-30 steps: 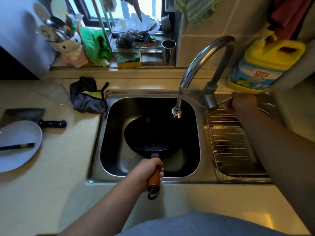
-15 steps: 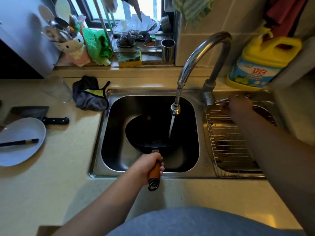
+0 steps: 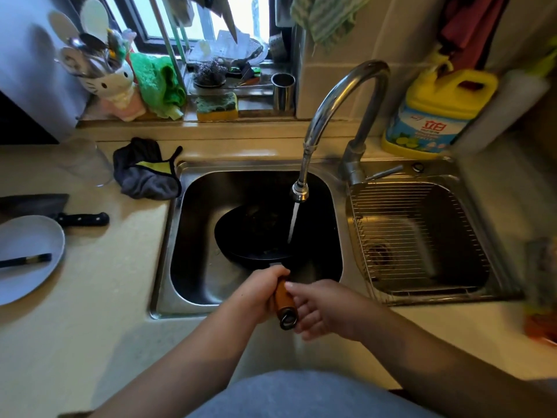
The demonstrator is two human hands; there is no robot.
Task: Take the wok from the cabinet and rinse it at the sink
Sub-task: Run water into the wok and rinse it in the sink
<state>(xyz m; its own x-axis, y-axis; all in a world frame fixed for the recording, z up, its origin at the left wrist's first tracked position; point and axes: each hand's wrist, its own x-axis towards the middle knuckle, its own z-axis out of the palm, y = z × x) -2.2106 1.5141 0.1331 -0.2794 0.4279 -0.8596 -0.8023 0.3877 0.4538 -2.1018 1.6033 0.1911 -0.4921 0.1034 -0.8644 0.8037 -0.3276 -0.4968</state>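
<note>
Wok black, tilted in sink, under water stream

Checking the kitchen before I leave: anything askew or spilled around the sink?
Nothing spilled. The cleaver lies partly under the plate; a dark cloth lies crumpled beside the sink.

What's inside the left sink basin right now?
The black wok sits in the left basin with water from the faucet streaming into it. The wok covers the basin floor, so any drain is hidden.
</note>
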